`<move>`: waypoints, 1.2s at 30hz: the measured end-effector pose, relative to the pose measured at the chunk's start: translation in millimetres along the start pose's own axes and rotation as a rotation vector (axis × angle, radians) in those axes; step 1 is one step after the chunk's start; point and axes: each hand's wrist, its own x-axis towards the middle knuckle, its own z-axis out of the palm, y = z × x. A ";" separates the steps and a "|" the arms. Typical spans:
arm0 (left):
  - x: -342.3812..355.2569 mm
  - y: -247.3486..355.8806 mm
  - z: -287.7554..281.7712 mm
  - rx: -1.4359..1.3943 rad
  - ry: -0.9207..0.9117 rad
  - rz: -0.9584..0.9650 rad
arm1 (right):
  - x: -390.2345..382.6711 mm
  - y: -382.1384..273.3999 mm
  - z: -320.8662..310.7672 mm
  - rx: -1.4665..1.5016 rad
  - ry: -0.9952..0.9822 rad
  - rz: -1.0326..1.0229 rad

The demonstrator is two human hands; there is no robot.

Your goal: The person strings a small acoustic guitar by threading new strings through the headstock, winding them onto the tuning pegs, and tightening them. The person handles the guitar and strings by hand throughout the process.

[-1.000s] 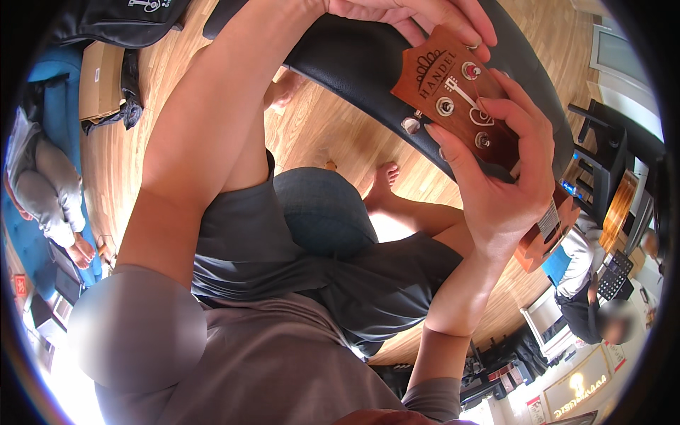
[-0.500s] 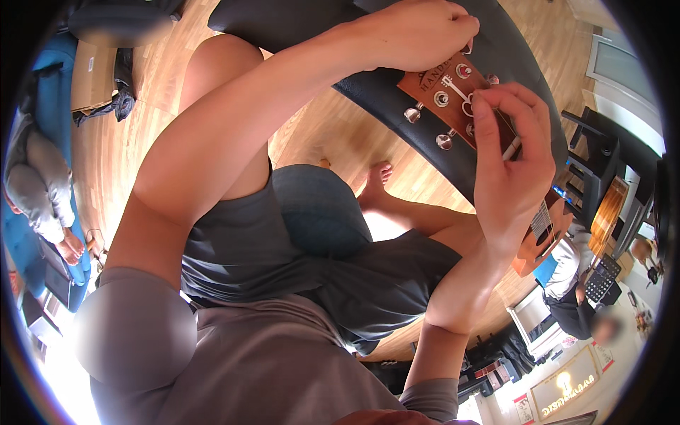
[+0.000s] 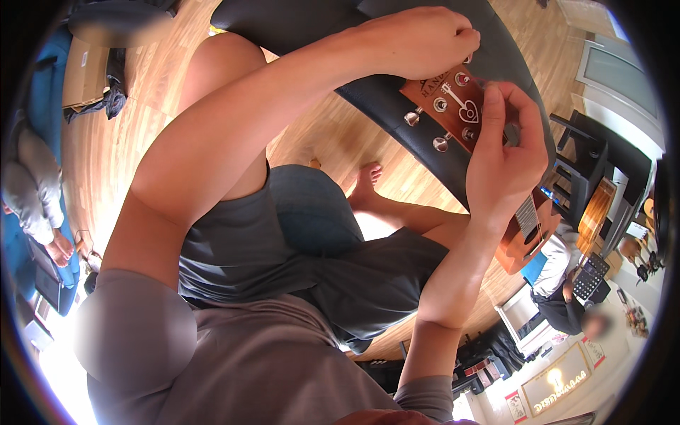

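Note:
A brown wooden headstock (image 3: 433, 97) of a small stringed instrument, which looks like a ukulele, lies over a black padded seat. It bears a pale key-and-heart inlay and shiny metal tuning pegs; two pegs (image 3: 413, 117) stick out on its near side. My left hand (image 3: 435, 44) is closed at the headstock's far end, its fingertips on a metal tuning peg that is mostly covered. Thumb and index finger of my right hand (image 3: 511, 145) come together beside the far edge; what they pinch is too small to tell. Below the right wrist shows the instrument's orange-brown body (image 3: 520, 244).
The black padded seat (image 3: 397, 106) curves around under the headstock. At the right stand a black rack (image 3: 581, 152) and another wooden instrument (image 3: 595, 212). One person (image 3: 559, 283) is at lower right, another (image 3: 35, 188) sits on a blue sofa. A cardboard box (image 3: 86, 74) stands upper left.
My right thumb and index finger have moved up along the headstock and closed together, uncovering the heart inlay. My left hand stays at the tuning peg. The view has shifted slightly.

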 end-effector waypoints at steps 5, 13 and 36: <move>10.7 -13.3 7.4 0.042 0.036 -0.016 | 3.9 9.6 -9.1 0.025 -0.078 -0.111; 15.0 -16.2 11.0 0.163 0.068 -0.041 | 6.9 3.9 -14.4 0.025 -0.203 -0.042; 24.7 -17.0 8.5 0.180 0.014 -0.042 | 21.3 2.3 -26.6 -0.102 -0.321 -0.056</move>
